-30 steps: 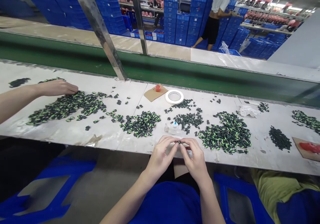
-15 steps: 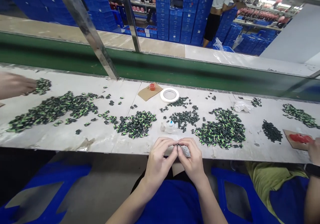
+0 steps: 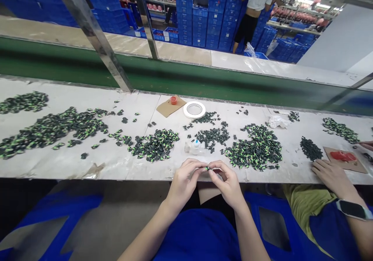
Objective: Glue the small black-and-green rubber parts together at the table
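Observation:
My left hand (image 3: 185,180) and my right hand (image 3: 225,179) meet over the table's front edge. Pinched between their fingertips is a small black-and-green part (image 3: 207,168); its exact kind is too small to make out. Just beyond my hands stands a small clear bottle with a blue tip (image 3: 196,145). To the left lies a pile of black-and-green parts (image 3: 155,144), and to the right a larger similar pile (image 3: 256,148). Smaller dark pieces (image 3: 214,136) are scattered behind the bottle.
A white tape roll (image 3: 194,109) lies near cardboard (image 3: 166,108) with a red cup (image 3: 173,100). Crumpled tissue (image 3: 279,122) is at back right. A co-worker's hand (image 3: 332,175) rests by a dark pile (image 3: 311,149). Metal posts (image 3: 96,39) rise along the table's back.
Green now shows on the part at my fingertips, and my right fingers have shifted slightly. The co-worker's hand at right moved to the dark pile; the hand at far left has gone from view.

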Demonstrator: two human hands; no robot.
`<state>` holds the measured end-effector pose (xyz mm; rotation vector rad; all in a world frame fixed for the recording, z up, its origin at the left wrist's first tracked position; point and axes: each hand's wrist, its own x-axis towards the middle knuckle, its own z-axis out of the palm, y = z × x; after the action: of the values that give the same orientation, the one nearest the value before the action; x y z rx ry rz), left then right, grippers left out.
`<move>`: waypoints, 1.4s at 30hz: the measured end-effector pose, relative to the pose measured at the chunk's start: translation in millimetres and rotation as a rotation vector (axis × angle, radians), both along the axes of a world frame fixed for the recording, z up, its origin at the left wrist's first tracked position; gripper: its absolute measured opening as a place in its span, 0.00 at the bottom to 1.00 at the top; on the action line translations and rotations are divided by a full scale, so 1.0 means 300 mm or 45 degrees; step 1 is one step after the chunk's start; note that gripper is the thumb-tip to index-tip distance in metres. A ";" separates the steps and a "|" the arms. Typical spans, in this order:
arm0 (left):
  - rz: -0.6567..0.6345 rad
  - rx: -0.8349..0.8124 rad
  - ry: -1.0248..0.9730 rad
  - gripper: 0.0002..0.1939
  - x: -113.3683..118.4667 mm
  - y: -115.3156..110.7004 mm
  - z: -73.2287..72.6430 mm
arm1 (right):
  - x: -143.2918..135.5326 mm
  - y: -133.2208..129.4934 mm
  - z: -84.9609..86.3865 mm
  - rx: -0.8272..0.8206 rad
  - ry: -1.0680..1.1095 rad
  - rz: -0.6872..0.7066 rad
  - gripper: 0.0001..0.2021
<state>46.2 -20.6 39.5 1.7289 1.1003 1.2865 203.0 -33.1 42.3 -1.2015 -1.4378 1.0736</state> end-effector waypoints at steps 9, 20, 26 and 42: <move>-0.043 0.032 0.014 0.09 0.006 0.005 -0.017 | -0.020 -0.006 -0.041 -0.064 0.133 -0.052 0.07; 0.525 0.117 0.520 0.16 -0.160 0.020 -0.044 | 0.257 0.025 -0.049 0.139 -0.477 -0.838 0.14; 0.827 0.258 0.736 0.07 -0.242 0.137 -0.095 | 0.130 0.099 -0.073 0.387 -0.573 -0.759 0.20; 0.416 0.217 0.722 0.10 -0.219 0.214 -0.129 | -0.103 0.192 -0.141 0.146 -0.164 -0.253 0.15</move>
<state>-19.5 43.6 0.8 2.1855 1.6911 1.1228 172.3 24.4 0.1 -1.3191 -1.4234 0.7806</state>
